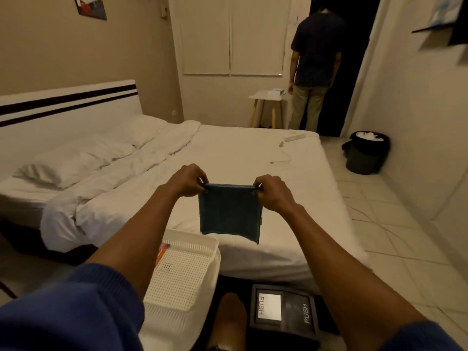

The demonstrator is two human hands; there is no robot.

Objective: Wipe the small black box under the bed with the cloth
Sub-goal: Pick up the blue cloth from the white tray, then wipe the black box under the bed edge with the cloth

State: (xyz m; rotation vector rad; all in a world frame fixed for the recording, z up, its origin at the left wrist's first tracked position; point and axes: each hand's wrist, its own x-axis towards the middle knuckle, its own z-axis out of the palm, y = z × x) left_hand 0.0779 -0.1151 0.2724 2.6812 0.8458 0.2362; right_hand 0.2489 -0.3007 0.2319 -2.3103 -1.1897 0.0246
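Observation:
A dark teal cloth (229, 214) hangs folded in the air above the foot of the bed (228, 153). My left hand (188, 181) pinches its upper left corner and my right hand (271, 192) pinches its upper right corner, stretching the top edge between them. The small black box (283, 311) sits on the floor by the bed's foot, below my right forearm; its lid has two flaps marked PUSH. It lies well below the cloth, apart from both hands.
A white perforated basket (182, 277) stands left of the box, with my knee (229, 317) between them. A black waste bin (366, 152) stands by the right wall. A person (312, 69) stands at the doorway near a small white stool (266, 102).

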